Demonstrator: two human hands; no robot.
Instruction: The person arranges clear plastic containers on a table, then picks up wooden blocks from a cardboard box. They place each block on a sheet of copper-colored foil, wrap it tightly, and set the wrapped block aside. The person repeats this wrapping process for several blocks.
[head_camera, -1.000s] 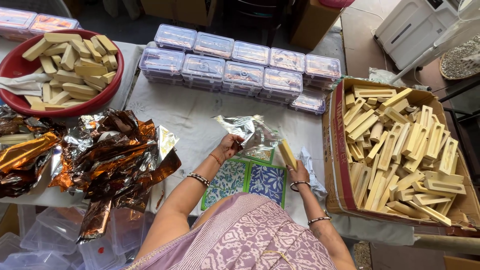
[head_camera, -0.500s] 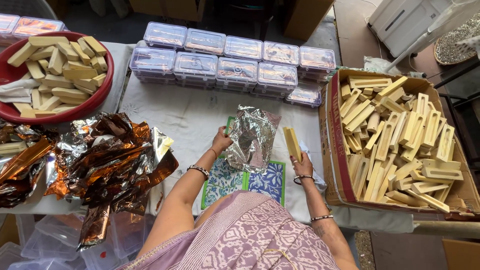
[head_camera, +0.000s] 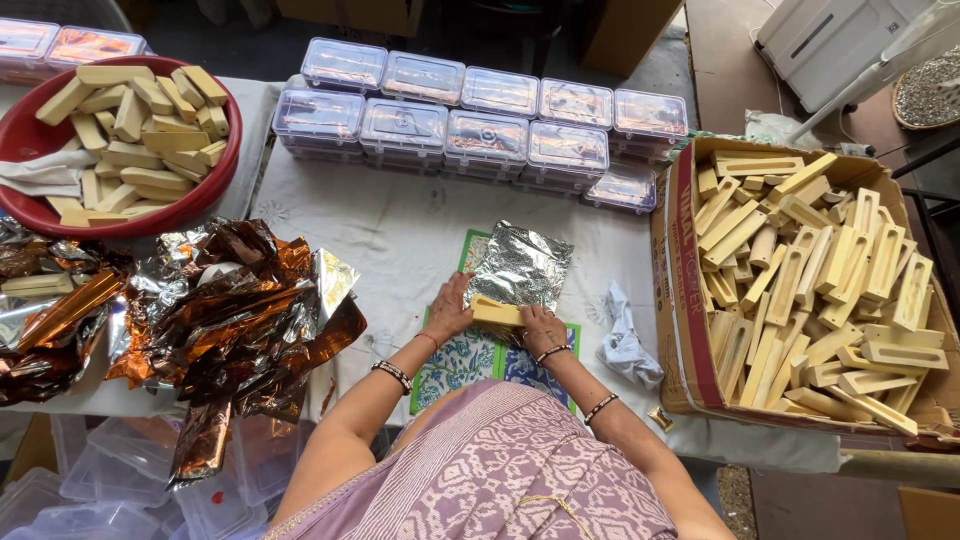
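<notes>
A silver foil sheet lies flat on a patterned blue-and-green mat in front of me. A pale wooden block rests across the foil's near edge. My left hand presses on the block's left end and the foil. At the block's right end my right hand holds it down. Both wrists wear beaded bracelets.
A cardboard box full of pale wooden blocks stands at the right. A red bowl of blocks sits far left. Crumpled copper and silver foil is heaped at the left. Clear lidded boxes line the back. A crumpled cloth lies by the cardboard box.
The foil, held up in my left hand, has been laid flat on the mat. My right hand brought the block from the right down onto the foil's near edge.
</notes>
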